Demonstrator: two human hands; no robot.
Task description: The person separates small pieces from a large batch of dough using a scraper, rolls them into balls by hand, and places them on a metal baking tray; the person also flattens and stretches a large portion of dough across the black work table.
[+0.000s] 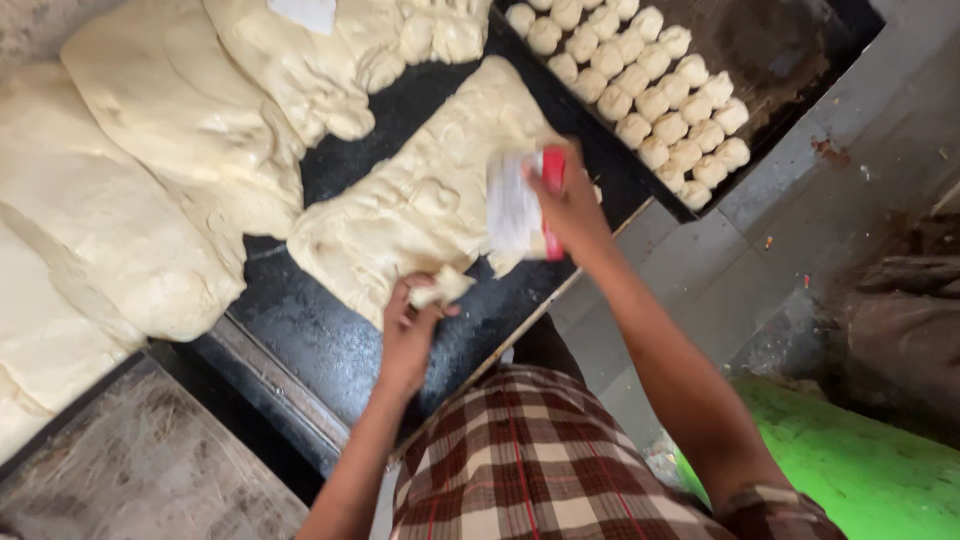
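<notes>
Left hand (408,335) pinched shut on dough piece (441,288); right hand (570,205) clenched around scraper (522,205), dough slab (420,205) beneath both, tray (790,50) beyond.

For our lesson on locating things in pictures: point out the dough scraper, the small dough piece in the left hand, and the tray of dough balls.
dough scraper (515,205), head view, on its pale blade.
small dough piece (442,288), head view, on its middle.
tray of dough balls (790,45), head view, on its bare dark floor.

No packages, labels, signs or screens visible, perhaps a white sheet (305,13) at top edge
</notes>
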